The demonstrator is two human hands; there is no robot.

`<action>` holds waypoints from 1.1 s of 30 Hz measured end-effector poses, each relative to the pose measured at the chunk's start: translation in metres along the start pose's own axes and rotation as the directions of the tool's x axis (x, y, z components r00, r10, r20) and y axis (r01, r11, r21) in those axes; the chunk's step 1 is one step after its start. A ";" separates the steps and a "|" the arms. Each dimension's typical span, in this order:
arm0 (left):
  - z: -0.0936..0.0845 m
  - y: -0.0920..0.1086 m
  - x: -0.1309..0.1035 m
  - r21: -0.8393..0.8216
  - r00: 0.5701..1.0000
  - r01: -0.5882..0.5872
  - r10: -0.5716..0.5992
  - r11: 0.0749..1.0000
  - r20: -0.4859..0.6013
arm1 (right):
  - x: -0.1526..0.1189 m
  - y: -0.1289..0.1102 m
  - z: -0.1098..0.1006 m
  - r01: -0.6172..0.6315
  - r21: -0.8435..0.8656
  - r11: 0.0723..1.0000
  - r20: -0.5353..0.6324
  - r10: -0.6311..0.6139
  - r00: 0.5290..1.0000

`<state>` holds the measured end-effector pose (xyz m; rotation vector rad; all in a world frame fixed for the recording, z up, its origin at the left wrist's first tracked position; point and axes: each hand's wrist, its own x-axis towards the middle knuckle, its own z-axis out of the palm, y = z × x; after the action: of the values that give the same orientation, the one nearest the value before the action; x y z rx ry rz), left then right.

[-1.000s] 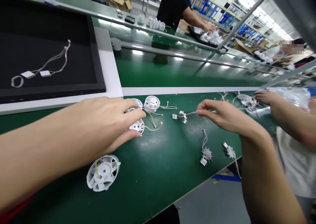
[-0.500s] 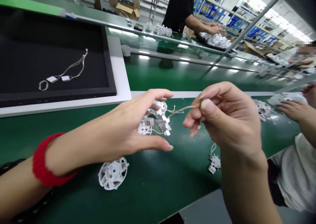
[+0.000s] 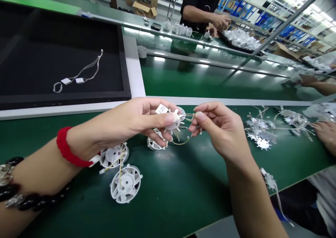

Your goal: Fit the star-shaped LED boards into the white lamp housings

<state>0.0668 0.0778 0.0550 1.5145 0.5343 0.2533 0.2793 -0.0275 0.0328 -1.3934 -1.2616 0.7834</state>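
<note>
My left hand (image 3: 139, 120) pinches a small white star-shaped part (image 3: 175, 125) between thumb and fingers; a white tab (image 3: 161, 109) sticks up from it. To its right, my right hand (image 3: 219, 126) has thumb and forefinger closed on thin pale wires (image 3: 189, 117) that run towards that part. A small connector (image 3: 201, 130) hangs below the right fingertips. Behind and below the left fingers lies a white round fan (image 3: 154, 145), partly covered. Two more white fans, one (image 3: 114, 156) under my left wrist and one (image 3: 126, 184) nearer me, lie on the green table.
Several similar star-shaped parts (image 3: 259, 127) with wires lie to the right, and one (image 3: 269, 180) near the table edge. A black tray (image 3: 65, 56) at left holds a wired piece (image 3: 79, 80). Co-workers' hands (image 3: 220, 21) are across the table and at the right.
My left hand has gone from spread fingers to a grip on the star-shaped part. My right hand keeps its pinch on the wires and sits slightly lower. The view has shifted somewhat.
</note>
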 end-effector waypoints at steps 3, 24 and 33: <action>-0.004 -0.001 0.000 0.075 1.000 -0.004 0.005 0.997 -0.004 | -0.002 -0.001 -0.003 0.034 -0.172 0.985 0.050 -0.026 0.998; -0.001 -0.006 -0.003 -0.133 0.999 0.037 -0.038 0.990 -0.008 | -0.006 0.008 0.011 0.641 -0.482 0.597 0.169 -0.655 0.737; 0.006 -0.002 0.002 0.120 0.965 -0.030 0.060 0.992 -0.254 | -0.007 0.015 0.018 0.691 -0.550 0.469 0.105 -0.782 0.615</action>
<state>0.0712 0.0739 0.0525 1.6179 0.7315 0.4657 0.2644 -0.0278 0.0132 -1.0882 -1.8418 -0.3499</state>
